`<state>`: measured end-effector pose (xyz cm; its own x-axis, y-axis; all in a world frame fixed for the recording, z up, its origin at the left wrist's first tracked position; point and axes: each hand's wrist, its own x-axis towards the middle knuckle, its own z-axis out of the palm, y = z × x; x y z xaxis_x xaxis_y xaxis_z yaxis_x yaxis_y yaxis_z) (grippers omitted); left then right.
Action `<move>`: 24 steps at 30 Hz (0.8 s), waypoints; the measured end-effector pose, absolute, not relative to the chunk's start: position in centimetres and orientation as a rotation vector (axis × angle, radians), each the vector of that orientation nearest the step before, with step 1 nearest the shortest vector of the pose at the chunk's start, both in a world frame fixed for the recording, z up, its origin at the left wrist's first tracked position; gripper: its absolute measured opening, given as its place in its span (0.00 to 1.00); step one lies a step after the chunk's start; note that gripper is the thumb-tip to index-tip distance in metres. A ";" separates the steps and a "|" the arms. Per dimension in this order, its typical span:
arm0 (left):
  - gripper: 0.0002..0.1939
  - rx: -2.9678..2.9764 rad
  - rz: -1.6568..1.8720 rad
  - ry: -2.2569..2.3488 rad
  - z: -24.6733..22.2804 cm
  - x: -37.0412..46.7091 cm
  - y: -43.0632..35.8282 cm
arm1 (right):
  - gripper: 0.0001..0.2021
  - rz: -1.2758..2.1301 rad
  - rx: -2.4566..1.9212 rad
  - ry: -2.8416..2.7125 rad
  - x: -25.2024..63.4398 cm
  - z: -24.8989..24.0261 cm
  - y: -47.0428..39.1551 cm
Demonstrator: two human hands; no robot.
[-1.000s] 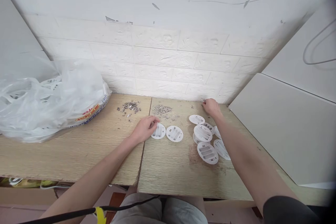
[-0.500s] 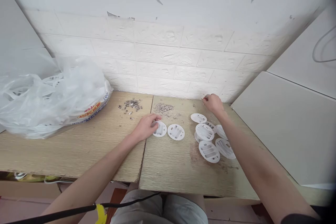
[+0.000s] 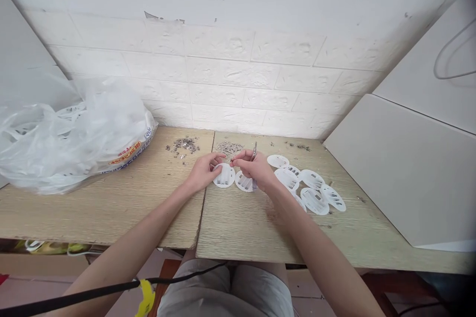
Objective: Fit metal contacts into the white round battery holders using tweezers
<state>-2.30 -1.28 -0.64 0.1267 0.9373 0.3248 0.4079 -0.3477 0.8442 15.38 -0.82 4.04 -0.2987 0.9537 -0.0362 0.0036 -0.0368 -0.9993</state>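
Note:
My left hand (image 3: pixel 205 171) grips the left edge of a round white plastic battery holder (image 3: pixel 224 182), thumb on top, flat against the table. Over a second white battery holder (image 3: pixel 243 183), partly covered, my right hand (image 3: pixel 255 166) is closed around a slim metal tool (image 3: pixel 255 147) that stands up between the fingers. The thumb and forefinger of that hand are pinched near the first holder's upper right rim; a tiny dark piece seems to be at their tips, too small to name. Behind both hands is a pile of small silvery metal pieces (image 3: pixel 228 148).
Several more white battery holders (image 3: pixel 312 179) lie overlapping at the right. Another pile of small metal parts (image 3: pixel 186 145) sits at the back left, and dark bits (image 3: pixel 303 147) at the back right. A plastic bag (image 3: pixel 111 133) fills the left. A black cable (image 3: pixel 92 293) crosses the front.
My right hand has come from the back right of the table to the left-hand holders, and the metal tool now shows in it. My left hand stays at its holder. The view shifted slightly.

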 end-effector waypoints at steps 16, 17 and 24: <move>0.12 1.105 1.498 1.284 0.3 -3.3 -0.7 | 0.07 1.787 -1.008 -1.627 14.8 2.8 -3.2; 0.13 1.074 1.518 1.273 0.3 -3.2 -0.7 | 0.07 1.778 -1.024 -1.665 14.8 2.8 -3.2; 0.10 0.833 1.420 1.227 1.4 -3.0 -1.2 | 0.05 1.582 -1.136 -1.814 15.0 2.4 -2.9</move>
